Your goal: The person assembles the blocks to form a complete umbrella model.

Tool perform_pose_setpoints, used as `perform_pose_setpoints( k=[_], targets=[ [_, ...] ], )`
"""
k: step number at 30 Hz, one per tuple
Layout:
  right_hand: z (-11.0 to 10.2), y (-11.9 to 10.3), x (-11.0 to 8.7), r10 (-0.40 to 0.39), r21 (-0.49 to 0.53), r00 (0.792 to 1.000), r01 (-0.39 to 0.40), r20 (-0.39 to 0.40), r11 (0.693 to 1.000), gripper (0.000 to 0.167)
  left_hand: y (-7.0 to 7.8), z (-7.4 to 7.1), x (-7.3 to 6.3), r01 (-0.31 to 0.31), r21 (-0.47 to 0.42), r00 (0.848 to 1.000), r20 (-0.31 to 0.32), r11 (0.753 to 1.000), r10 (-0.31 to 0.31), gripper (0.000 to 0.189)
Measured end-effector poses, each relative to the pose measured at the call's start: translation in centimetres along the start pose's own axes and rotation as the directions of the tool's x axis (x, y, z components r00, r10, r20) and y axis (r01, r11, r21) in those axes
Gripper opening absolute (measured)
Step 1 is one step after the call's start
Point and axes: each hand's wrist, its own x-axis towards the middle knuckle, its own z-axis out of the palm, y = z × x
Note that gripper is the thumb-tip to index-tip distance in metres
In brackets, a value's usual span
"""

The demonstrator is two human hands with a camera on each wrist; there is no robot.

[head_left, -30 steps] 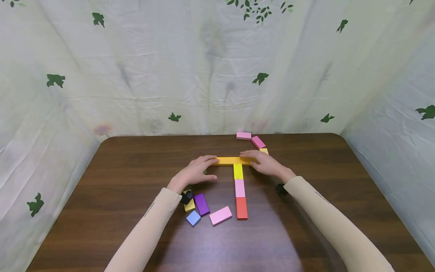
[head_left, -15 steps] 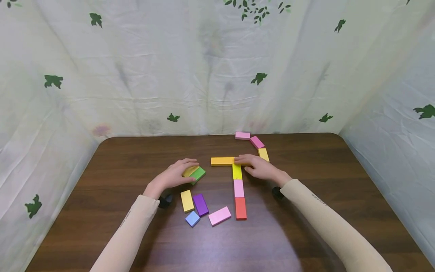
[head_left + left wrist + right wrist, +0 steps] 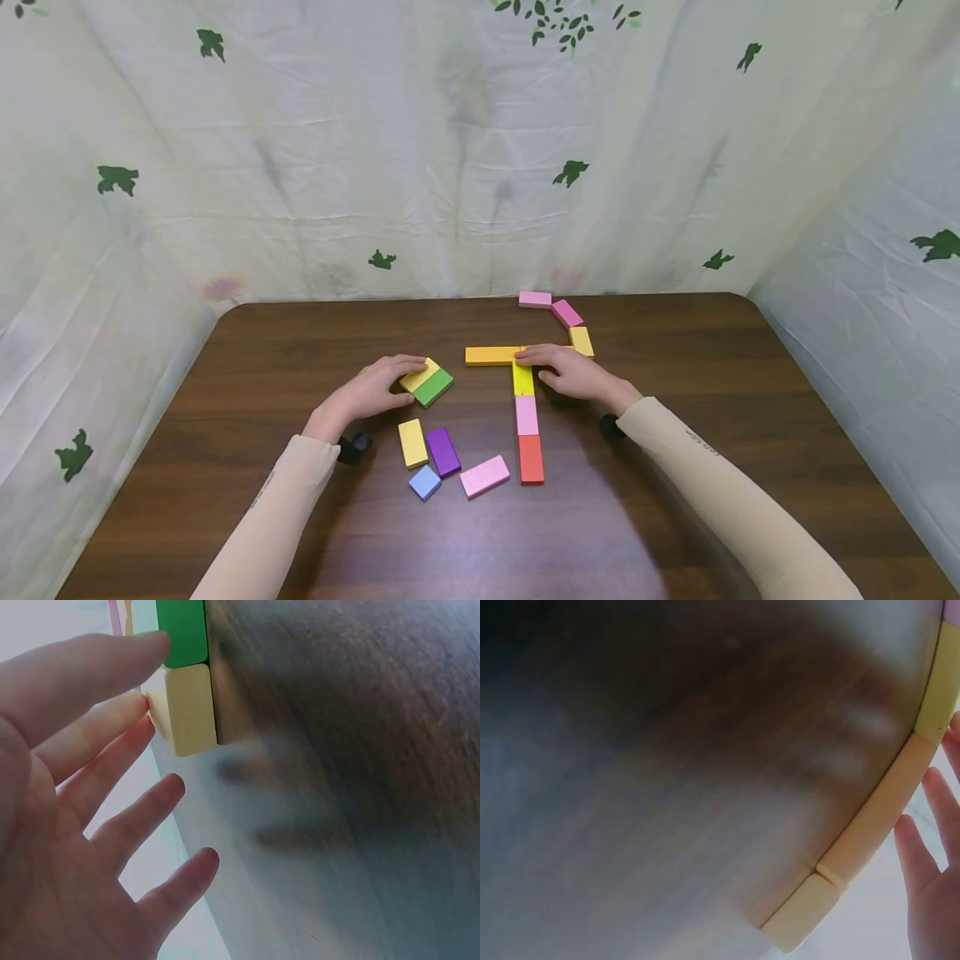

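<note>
My left hand (image 3: 369, 388) has loosely extended fingers around the left side of a pale yellow block (image 3: 420, 375). A green block (image 3: 433, 388) lies against that one, and in the left wrist view the fingertips are right at the edge of the pale yellow block (image 3: 193, 709). My right hand (image 3: 576, 372) rests its extended fingers on a crosswise row of orange blocks (image 3: 491, 357), partly hiding its right half. Running toward me from that row are a bright yellow block (image 3: 522, 379), a pink block (image 3: 527, 415) and a red block (image 3: 532, 460).
Loose between my arms lie a yellow block (image 3: 412, 443), a purple block (image 3: 443, 452), a blue block (image 3: 425, 482) and a pink block (image 3: 484, 477). A curved line of a cream block (image 3: 581, 341), a magenta block (image 3: 567, 313) and a light pink block (image 3: 535, 300) reaches the table's back edge.
The left hand has left the orange row's left end and moved left to the pale yellow and green blocks, lately drawing back a little. The right hand has shifted slightly left along the row.
</note>
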Motion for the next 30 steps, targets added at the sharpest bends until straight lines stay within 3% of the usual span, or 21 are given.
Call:
perform_pose_setpoints(
  k=[18, 30],
  targets=[
    [0.06, 0.17, -0.01, -0.026, 0.011, 1.0, 0.026, -0.006, 1.0, 0.043, -0.4, 0.05, 0.48, 0.045, 0.023, 0.999, -0.03, 0.999, -0.044, 0.052],
    [-0.22, -0.1, 0.0, 0.006, 0.038, 1.0, -0.007, 0.024, 0.999, 0.044, -0.55, 0.01, 0.66, 0.051, 0.048, 0.997, -0.06, 0.998, -0.048, 0.045]
  ],
)
